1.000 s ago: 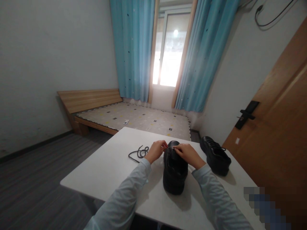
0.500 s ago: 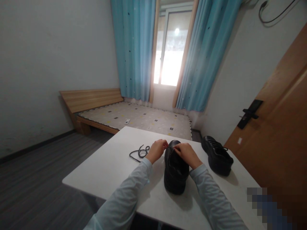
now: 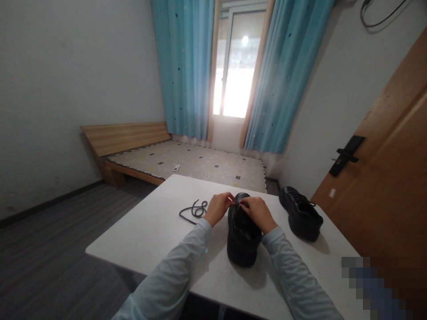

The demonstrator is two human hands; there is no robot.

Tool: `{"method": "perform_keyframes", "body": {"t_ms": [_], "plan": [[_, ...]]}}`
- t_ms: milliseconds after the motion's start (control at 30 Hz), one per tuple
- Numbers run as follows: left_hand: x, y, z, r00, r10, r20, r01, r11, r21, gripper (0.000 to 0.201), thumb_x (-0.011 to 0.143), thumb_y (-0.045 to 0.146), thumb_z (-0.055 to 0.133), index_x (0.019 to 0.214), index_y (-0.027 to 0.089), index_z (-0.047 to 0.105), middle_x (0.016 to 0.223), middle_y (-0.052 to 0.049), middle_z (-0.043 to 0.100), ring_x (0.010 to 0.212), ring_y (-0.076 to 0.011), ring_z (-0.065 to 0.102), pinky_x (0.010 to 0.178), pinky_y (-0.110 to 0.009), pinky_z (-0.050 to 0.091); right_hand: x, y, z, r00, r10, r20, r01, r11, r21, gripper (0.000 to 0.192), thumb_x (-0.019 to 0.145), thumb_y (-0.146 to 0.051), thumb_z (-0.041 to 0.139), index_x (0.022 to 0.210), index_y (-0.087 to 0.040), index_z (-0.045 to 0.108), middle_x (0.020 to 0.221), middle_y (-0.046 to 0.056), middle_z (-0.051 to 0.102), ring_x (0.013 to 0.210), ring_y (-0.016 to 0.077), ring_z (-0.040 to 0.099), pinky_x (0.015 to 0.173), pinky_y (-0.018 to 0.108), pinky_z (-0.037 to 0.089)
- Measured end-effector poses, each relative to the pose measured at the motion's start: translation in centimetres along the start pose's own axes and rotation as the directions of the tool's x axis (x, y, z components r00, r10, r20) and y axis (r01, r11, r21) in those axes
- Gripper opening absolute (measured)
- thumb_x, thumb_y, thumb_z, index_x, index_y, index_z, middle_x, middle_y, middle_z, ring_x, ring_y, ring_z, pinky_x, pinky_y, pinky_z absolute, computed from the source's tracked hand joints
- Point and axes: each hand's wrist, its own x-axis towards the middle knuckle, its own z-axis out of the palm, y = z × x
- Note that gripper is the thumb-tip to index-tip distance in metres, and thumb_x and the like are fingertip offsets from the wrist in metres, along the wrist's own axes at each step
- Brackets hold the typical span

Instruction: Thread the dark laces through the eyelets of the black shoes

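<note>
Both hands on the black shoe (image 3: pixel 243 235) mid-tabletop (image 3: pixel 156 235), toe pointing away. Left hand (image 3: pixel 217 208) at the shoe's left side near the toe end, right hand (image 3: pixel 257 213) on top/right; fingertips of both pinched together over the eyelet area, prob on a lace end, too small to confirm. Neither hand is spread.

Loose black lace (image 3: pixel 193 210) lies coiled on the tabletop just left of the left hand, apart from the shoe. Second black shoe (image 3: pixel 300 213) sits well right, near the tabletop's right edge, laces in.

Risks, my read:
- pinch is on something thin; slip = lace end pops back out of the eyelet.
- shoe isn't pinned down, only held at the far end; a hard pull could tip or slide it.
- loose lace close to the left sleeve, could get dragged off the edge.
- 2nd shoe near the edge; an elbow bump might knock it off.
</note>
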Motion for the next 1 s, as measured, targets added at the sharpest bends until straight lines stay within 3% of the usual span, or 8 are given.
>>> {"method": "perform_keyframes", "body": {"t_ms": [433,1000], "plan": [[0.1,0.4,0.7,0.996,-0.067,-0.065,0.063,0.997,-0.051,0.008,0.078,0.025,0.062,0.079,0.019,0.068,0.078,-0.001,0.070,0.076,-0.0145,0.063,0.069,-0.023,0.044,-0.1,0.0,0.6,0.999,0.026,-0.034,-0.029,0.996,-0.083,0.025,0.088,-0.026,0.047,0.099,-0.021,0.070,0.094,0.009,0.071,0.088,0.0225,0.064,0.076,0.029,0.043],[0.0,0.6,1.1,0.989,0.046,-0.141,-0.059,0.995,-0.086,0.008,0.082,0.023,0.056,0.083,0.019,0.062,0.077,0.000,0.068,0.074,-0.0124,0.063,0.068,-0.021,0.044,-0.3,-0.5,0.3,0.999,0.010,-0.051,-0.016,0.992,-0.127,0.027,0.091,-0.021,0.040,0.081,-0.019,0.065,0.085,0.007,0.067,0.079,0.0182,0.062,0.065,0.026,0.036]]}}
